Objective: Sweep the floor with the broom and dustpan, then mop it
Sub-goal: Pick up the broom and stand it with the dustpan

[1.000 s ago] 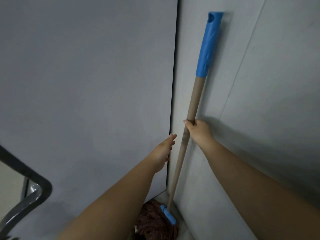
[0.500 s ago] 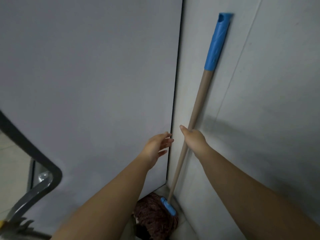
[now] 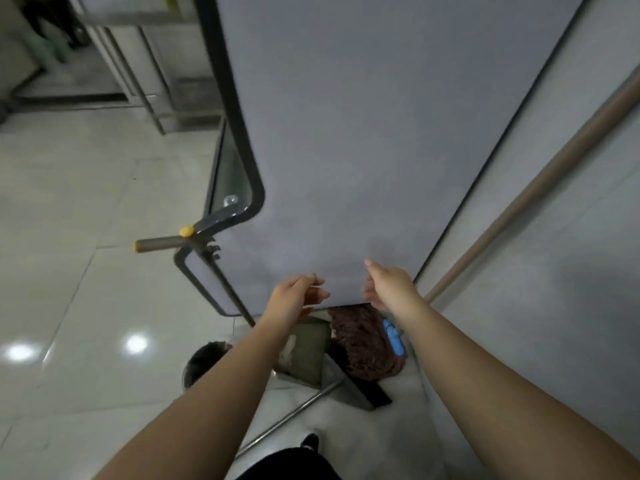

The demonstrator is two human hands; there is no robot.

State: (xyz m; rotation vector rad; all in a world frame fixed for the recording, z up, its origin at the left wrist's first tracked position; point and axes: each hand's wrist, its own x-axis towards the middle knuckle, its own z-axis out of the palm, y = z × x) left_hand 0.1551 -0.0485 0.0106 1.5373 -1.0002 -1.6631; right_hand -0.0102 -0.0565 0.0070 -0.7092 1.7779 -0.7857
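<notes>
Two bare arms reach up from the bottom of the frame toward a grey panel (image 3: 363, 133) at centre; the left hand (image 3: 294, 299) and right hand (image 3: 389, 284) hover side by side near its lower edge, fingers loosely spread and holding nothing; the mop (image 3: 367, 344) (reddish-brown strands, blue clip) lies on the floor just below the hands, its tan handle (image 3: 540, 181) slanting to the upper right along the wall (image 3: 554, 323); a metal dustpan (image 3: 308, 355) sits beside the mop head at lower centre; glossy pale tiles (image 3: 69, 271) fill the left.
</notes>
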